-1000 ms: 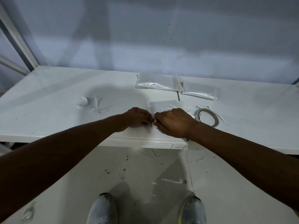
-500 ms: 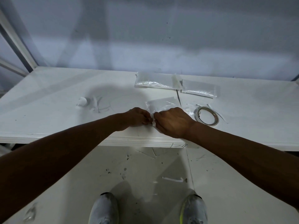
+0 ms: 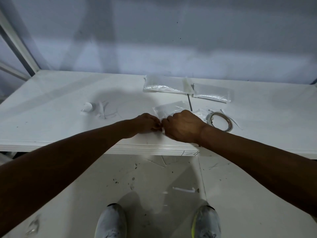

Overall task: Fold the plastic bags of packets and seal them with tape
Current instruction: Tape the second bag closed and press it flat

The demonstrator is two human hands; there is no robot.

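Bag (image 3: 169, 108) contents unclear; left hand (image 3: 146, 123), right hand (image 3: 183, 126) pinch tape (image 3: 163, 131).

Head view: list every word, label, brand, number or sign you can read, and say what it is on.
None: no readable text in this view.
Held bag and tape strip: no print visible.
Far-left bag, far-right bag: no label visible.
Tape roll: no legible marking.
Table front edge: dark scratches, not letters.
Left shoe, right shoe: no legible logo.
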